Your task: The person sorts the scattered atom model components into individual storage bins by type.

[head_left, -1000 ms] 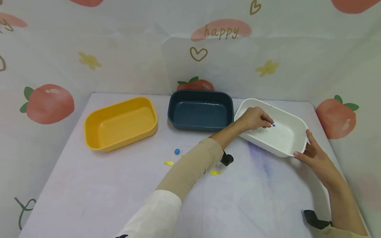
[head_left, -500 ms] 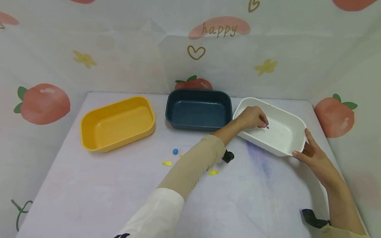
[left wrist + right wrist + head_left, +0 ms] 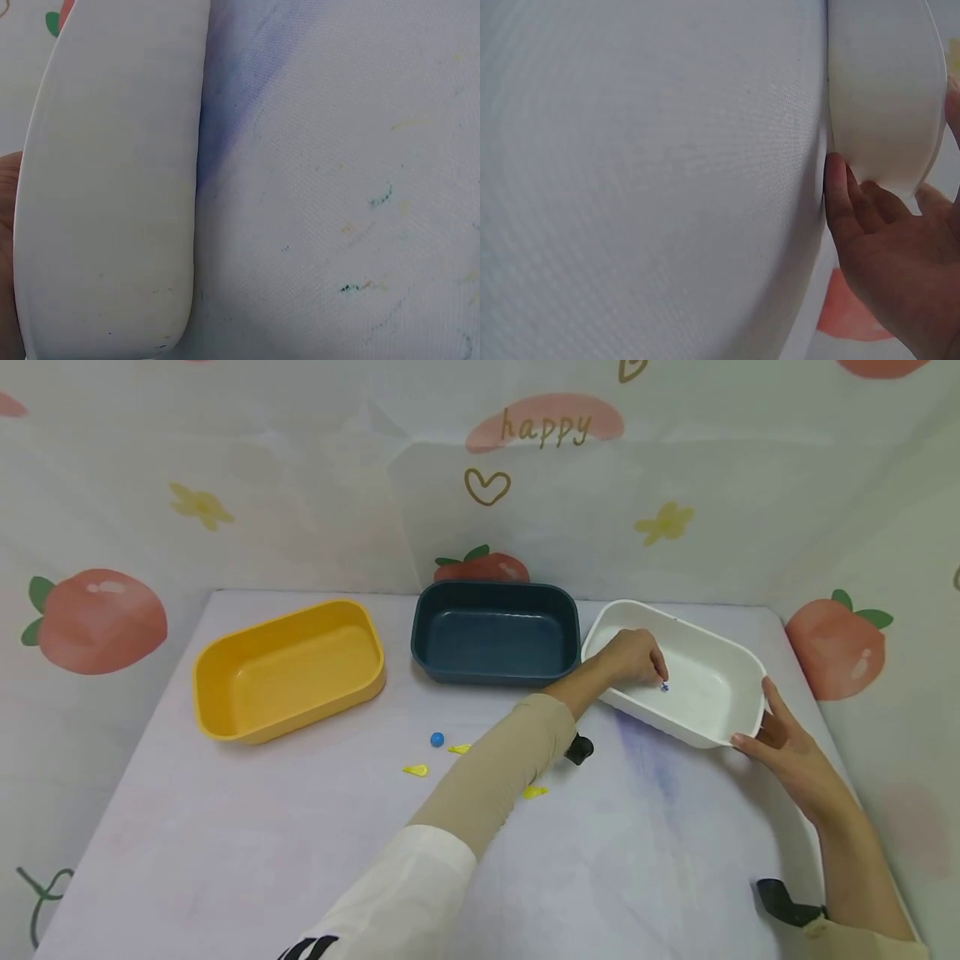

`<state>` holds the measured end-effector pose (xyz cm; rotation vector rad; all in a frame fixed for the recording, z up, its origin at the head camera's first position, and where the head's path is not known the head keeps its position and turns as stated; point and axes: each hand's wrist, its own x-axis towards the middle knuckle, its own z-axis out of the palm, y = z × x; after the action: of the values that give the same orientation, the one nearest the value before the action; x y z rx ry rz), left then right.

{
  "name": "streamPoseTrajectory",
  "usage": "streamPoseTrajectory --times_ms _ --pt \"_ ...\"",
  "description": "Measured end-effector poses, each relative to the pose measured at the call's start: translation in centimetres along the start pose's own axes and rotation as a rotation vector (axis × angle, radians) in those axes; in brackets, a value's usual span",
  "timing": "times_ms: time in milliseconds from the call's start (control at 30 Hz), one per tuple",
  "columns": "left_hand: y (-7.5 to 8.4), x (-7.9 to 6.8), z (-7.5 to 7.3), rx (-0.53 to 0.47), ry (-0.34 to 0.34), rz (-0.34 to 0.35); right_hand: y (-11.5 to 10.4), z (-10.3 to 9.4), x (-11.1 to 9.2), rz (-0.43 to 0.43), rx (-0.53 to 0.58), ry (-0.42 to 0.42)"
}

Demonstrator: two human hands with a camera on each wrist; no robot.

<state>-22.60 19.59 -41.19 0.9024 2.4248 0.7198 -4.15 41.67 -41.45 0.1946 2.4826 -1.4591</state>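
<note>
The white tub [image 3: 716,652] stands at the back right of the table, turned at an angle. My left hand [image 3: 633,656] reaches over its near rim, fingers curled down inside it. At those fingertips shows a tiny blue-and-white piece [image 3: 664,687], pinched and mostly hidden. The left wrist view has the tub's outer wall [image 3: 112,187] filling its left side, with a sliver of the left hand [image 3: 9,255] behind. My right hand [image 3: 798,768] grips the tub's right end, thumb at the rim. In the right wrist view, the right hand's fingers [image 3: 838,191] reach under that end.
Left of the tub stand a dark blue tub [image 3: 495,678] and a yellow tub [image 3: 288,727]. A blue ball [image 3: 437,740] and small yellow pieces [image 3: 415,771] lie mid-table, near the left sleeve [image 3: 487,785]. Behind rises a printed cloth backdrop [image 3: 300,468].
My left hand has shifted slightly left inside the white tub, with the small blue-and-white piece at its fingertips. The right hand keeps its hold. The head view has drifted slightly.
</note>
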Motion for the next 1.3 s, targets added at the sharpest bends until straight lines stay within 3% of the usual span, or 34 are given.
streamPoseTrajectory --times_ms 367,700,967,1067,1300 --pt "0.0 -0.3 0.0 0.059 -0.001 0.005 -0.3 0.2 0.1 -0.023 0.019 0.004" --pt "0.0 -0.6 -0.2 0.050 -0.037 -0.024 -0.2 0.3 0.3 -0.019 0.020 -0.007" --pt "-0.1 -0.6 -0.5 -0.084 -0.049 -0.092 -0.3 0.5 0.4 -0.009 0.012 -0.012" --pt "0.2 -0.5 -1.0 -0.137 -0.030 -0.063 -0.2 0.3 0.4 -0.018 0.014 -0.010" --pt "1.5 -1.5 -3.5 -0.127 0.018 0.143 -0.2 -0.1 0.1 0.006 -0.013 -0.009"
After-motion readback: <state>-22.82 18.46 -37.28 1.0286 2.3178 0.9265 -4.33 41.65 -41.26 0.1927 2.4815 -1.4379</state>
